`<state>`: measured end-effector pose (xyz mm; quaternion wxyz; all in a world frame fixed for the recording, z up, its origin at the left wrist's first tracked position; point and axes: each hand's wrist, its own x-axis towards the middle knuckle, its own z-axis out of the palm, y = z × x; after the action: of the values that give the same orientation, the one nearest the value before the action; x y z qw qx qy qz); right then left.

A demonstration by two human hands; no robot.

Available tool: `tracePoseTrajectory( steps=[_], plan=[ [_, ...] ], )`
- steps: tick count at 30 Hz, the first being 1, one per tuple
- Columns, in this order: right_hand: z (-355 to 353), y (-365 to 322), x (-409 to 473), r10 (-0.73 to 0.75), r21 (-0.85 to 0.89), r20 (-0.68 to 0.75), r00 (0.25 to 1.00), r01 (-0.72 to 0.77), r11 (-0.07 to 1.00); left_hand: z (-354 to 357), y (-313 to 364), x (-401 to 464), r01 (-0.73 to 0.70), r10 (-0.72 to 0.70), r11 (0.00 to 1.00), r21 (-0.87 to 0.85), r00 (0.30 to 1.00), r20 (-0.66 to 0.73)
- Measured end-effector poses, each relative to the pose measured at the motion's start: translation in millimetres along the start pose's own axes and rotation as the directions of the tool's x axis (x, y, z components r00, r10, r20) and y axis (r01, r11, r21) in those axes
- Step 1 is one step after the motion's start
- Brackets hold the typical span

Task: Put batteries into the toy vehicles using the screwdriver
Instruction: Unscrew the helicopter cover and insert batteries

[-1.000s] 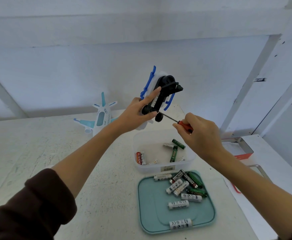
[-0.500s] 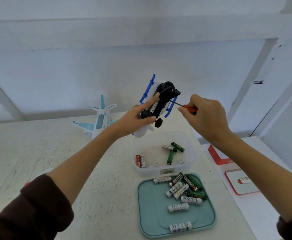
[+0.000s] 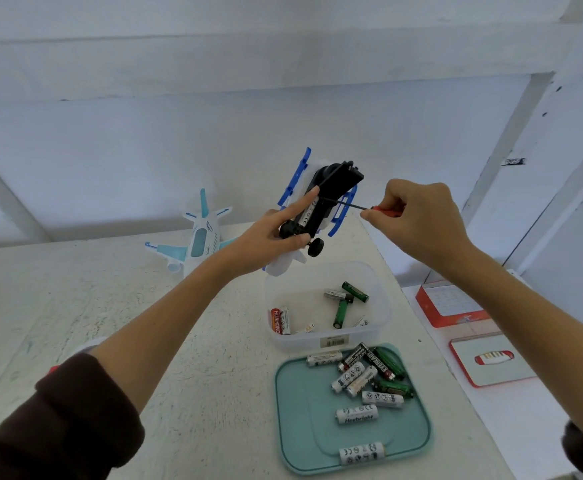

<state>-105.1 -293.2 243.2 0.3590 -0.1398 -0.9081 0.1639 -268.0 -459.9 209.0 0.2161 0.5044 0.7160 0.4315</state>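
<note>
two hands, toy vehicle, screwdriver

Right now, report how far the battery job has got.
Done: nothing visibly finished. In hand: left hand holds the toy vehicle upside down; right hand works the screwdriver at its underside. Left: the toy plane sits untouched on the table.

— What moved?
— The right hand lifted the red-handled screwdriver from below the upturned white-and-blue toy vehicle to its side.
— And the tip?
— Now against its black underside.
</note>
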Motion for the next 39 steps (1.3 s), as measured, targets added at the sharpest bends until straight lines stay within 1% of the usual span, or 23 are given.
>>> tracePoseTrajectory(
  steps=[6, 10, 14, 16, 20, 22, 25, 29, 35, 37, 39],
  plan=[
    [3, 6, 2, -0.051, 0.009, -0.012, 0.999, 0.051, 0.999, -3, -1, 0, -0.018, 0.018, 1.000, 0.024, 1.000, 0.022],
    [1, 14, 1, -0.076, 0.025, 0.016, 0.997, 0.076, 0.997, -7, -4, 2, -0.026, 0.021, 0.992, 0.126, 0.999, 0.038],
    [-4, 23, -3, -0.077, 0.032, 0.050, 0.996, 0.075, 0.997, -12, -8, 4, -0.021, 0.011, 0.982, 0.185, 0.998, 0.059],
    [-7, 27, -6, -0.080, 0.027, 0.085, 0.993, 0.078, 0.997, -14, -9, 5, -0.019, 0.002, 0.975, 0.220, 0.997, 0.076],
    [-16, 34, -16, -0.076, -0.016, 0.211, 0.974, 0.081, 0.997, -15, -10, 8, -0.041, 0.017, 0.958, 0.283, 0.996, 0.084],
    [-16, 33, -20, -0.078, -0.049, 0.228, 0.971, 0.091, 0.995, -16, -10, 10, -0.041, 0.018, 0.953, 0.301, 0.997, 0.079],
    [-11, 27, -25, -0.071, -0.038, 0.179, 0.981, 0.079, 0.996, -14, -9, 12, -0.047, 0.024, 0.951, 0.306, 0.997, 0.079],
    [7, 8, -31, -0.064, -0.005, 0.102, 0.993, 0.065, 0.998, -9, -10, 12, -0.061, 0.053, 0.965, 0.254, 0.998, 0.039],
    [31, -11, -33, -0.060, -0.046, 0.084, 0.995, 0.064, 0.997, -2, -8, 9, -0.092, 0.102, 0.966, 0.241, 0.994, -0.032],
    [34, -13, -34, -0.092, -0.069, 0.049, 0.995, 0.095, 0.993, -1, -6, 8, -0.098, 0.113, 0.969, 0.229, 0.992, -0.053],
    [38, -17, -37, -0.146, -0.135, -0.004, 0.989, 0.144, 0.980, 1, -4, 9, -0.093, 0.112, 0.977, 0.189, 0.989, -0.092]
  ],
)
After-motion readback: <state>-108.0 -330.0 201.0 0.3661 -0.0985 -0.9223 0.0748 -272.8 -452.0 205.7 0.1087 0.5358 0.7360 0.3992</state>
